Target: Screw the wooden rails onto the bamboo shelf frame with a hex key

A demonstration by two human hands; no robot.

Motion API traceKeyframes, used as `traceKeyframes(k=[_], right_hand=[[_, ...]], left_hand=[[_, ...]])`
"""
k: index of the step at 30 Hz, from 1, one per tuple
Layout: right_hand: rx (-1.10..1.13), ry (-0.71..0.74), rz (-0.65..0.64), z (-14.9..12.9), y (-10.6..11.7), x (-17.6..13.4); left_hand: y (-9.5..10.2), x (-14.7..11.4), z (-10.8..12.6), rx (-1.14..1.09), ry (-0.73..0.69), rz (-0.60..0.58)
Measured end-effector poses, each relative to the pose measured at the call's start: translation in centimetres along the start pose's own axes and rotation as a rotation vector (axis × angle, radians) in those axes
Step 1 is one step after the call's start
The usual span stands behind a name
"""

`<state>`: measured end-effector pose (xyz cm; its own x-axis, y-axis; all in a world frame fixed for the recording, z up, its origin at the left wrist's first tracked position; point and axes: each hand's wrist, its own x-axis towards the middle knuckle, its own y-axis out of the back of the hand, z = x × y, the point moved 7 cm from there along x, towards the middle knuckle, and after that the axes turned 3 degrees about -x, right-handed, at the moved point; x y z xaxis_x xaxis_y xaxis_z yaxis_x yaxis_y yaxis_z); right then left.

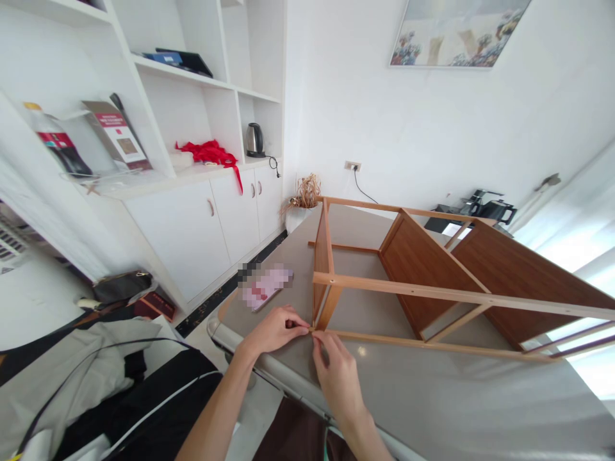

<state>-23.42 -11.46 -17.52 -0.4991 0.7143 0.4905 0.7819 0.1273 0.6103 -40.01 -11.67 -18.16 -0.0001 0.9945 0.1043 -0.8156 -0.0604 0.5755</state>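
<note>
A wooden shelf frame (413, 289) lies on its side across the grey table, with brown panels (423, 269) set between its rails. My left hand (278, 330) is at the near end of the frame's lowest rail (375, 337), thumb and finger pinched on the rail's tip. Close beside it, my right hand (339, 374) also pinches at that corner, its fingertips just below the rail. Whether a small part sits between the right fingertips is hidden. A phone in a pinkish case (269, 288), partly blurred out, lies left of the frame.
The grey table (432, 397) has a rounded near-left corner. Clothes (144, 378) are heaped at the lower left. White shelving (182, 224) holds a bottle (60, 144), a red cloth (211, 153) and a kettle (254, 139). A dried plant (307, 191) stands behind the table.
</note>
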Motion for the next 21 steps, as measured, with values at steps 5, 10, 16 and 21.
traceKeyframes(k=[5, 10, 16, 21], right_hand=[[-0.347, 0.376, -0.185, -3.3, -2.7, 0.7], [-0.465, 0.446, -0.273, -3.3, -4.2, 0.8], [-0.473, 0.446, -0.201, -2.8, -4.2, 0.4], [-0.397, 0.421, -0.171, -3.2, -4.3, 0.4]], left_hand=[[0.0, 0.3, 0.0, -0.027, 0.021, -0.038], [0.0, 0.4, -0.1, -0.04, 0.021, -0.038], [-0.2, 0.4, -0.3, -0.037, 0.02, -0.037], [-0.1, 0.3, 0.2, -0.045, 0.019, -0.042]])
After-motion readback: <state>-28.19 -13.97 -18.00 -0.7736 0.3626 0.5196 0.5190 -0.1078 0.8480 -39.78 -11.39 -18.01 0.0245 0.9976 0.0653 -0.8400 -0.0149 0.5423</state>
